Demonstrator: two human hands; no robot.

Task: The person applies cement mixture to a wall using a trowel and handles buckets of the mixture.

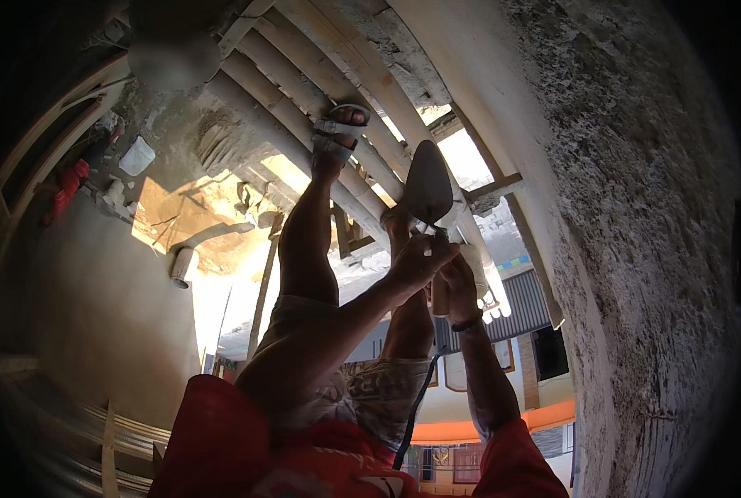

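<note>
A pointed mason's trowel [428,187] is held up in front of me, its dark leaf-shaped blade pointing away. My right hand [462,286], with a dark band at the wrist, is closed around its handle. At the neck, just below the blade, the fingers of my left hand [418,261] are closed against the trowel. A small bright patch shows between those fingers and the blade; I cannot tell whether it is metal or something else. My sandalled foot [343,126] rests on the poles beyond the trowel.
Long poles and planks [283,104] form a raised scaffold under me, with gaps showing lower ground. A rough, partly plastered wall [636,207] runs along the right. Down at the left are a bucket [183,267], a pale bag [137,156] and red cloth [70,187].
</note>
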